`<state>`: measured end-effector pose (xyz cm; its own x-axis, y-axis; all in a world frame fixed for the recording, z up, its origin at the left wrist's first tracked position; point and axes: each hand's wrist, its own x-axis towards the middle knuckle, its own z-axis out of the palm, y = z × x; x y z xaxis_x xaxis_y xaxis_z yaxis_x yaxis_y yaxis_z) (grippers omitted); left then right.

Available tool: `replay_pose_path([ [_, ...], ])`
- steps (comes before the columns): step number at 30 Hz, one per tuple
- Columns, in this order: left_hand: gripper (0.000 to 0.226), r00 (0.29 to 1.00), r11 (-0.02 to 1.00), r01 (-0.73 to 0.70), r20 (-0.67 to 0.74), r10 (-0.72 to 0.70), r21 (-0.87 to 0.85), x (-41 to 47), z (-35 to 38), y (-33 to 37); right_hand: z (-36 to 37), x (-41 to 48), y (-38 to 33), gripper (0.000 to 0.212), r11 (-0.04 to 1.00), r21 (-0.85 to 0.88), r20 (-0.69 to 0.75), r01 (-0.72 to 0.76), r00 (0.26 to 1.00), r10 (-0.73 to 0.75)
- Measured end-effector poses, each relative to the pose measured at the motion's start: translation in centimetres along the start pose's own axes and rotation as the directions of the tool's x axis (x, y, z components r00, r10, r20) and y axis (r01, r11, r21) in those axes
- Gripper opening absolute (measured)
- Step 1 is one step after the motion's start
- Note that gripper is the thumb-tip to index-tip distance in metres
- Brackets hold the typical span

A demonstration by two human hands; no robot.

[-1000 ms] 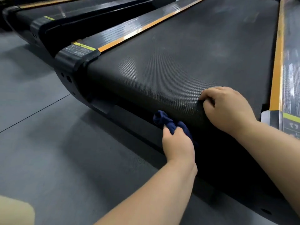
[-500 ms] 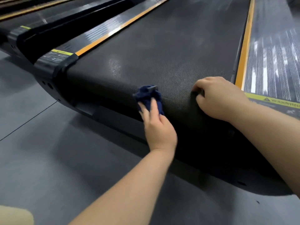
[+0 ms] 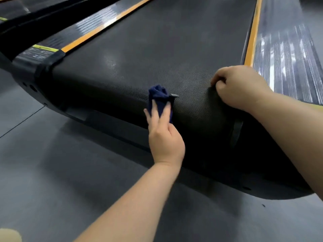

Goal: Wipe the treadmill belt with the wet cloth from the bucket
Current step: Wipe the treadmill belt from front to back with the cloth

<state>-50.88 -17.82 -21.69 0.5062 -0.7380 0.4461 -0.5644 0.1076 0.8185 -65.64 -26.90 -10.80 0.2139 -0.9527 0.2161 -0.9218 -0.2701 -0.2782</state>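
The treadmill belt point(image 3: 157, 49) is black and dotted, running away from me and curving down over the rear end. A bunched dark blue cloth point(image 3: 158, 95) lies on that curved end. My left hand point(image 3: 164, 137) presses it against the belt with straight fingers laid over it; the cloth's top sticks out above the fingertips. To the right, my right hand point(image 3: 239, 86) rests on the belt's end near the right rail, its fingers curled under with nothing visibly held. No bucket is in view.
Orange-striped side rails flank the belt, the left rail point(image 3: 104, 27) and the ribbed right rail point(image 3: 286, 55). A second treadmill point(image 3: 26, 20) stands at the upper left. Grey floor point(image 3: 52, 163) spreads below and to the left. A beige blur point(image 3: 8, 235) sits at the bottom left corner.
My left hand has carried the cloth up from under the rear edge onto the belt's curved end, and its fingers have straightened over it. My right hand stays on the belt's end.
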Motion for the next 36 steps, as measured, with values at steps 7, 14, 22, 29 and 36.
replay_pose_path([
  [7,0.054,0.916,0.951,-0.303,0.26,0.307,-0.054,-2.8,-1.2,0.7,0.8,0.7,-0.6,0.028,0.999,0.031,-0.043,-0.045,0.998,0.046],
  [14,0.046,0.871,0.909,-0.417,0.276,0.407,-0.027,-1.7,0.2,1.1,-0.2,-0.1,0.8,0.032,0.994,0.081,-0.057,-0.073,0.995,0.078],
  [22,0.048,0.66,0.801,-0.577,0.485,0.574,-0.162,0.4,-4.4,-0.7,-1.4,0.2,0.2,0.033,0.944,0.291,-0.001,-0.153,0.987,0.161],
  [29,0.01,0.883,0.75,0.347,0.465,-0.06,-0.563,9.8,-3.7,7.7,0.9,-0.6,-6.2,0.046,-0.153,0.874,0.477,-0.46,0.873,0.1],
  [36,0.019,0.628,0.992,-0.031,0.77,0.111,-0.119,14.6,-2.5,3.8,1.0,-0.1,-3.3,0.019,0.748,0.615,-0.31,-0.251,0.795,0.522],
])
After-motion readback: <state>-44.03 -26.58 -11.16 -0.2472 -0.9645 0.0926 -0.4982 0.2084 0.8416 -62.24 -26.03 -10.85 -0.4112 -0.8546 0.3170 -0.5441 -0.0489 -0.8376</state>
